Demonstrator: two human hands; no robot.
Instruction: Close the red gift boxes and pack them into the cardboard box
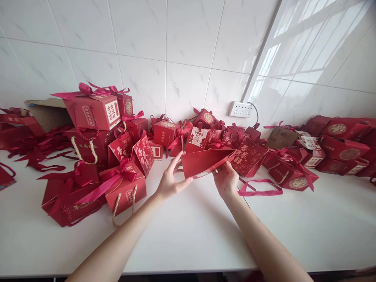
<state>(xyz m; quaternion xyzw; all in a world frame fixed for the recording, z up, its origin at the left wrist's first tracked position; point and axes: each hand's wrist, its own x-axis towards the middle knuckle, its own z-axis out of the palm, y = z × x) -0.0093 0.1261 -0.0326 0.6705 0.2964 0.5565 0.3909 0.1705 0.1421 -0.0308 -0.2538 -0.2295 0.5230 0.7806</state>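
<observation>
The left hand grips the box at its left end between thumb and fingers; the right hand supports its right side from below. The box is tilted above the middle of the surface, its walls narrowing rightward. Shaping it open appears to be the step in hand; the next move seems to call for steady support while spreading the walls. A ribbon lies right of the right hand.

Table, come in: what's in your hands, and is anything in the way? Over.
Left hand: grip on left side of red carton. Right hand: grip on its right side. Pink ribbon near right hand; red gift boxes close behind.
</observation>
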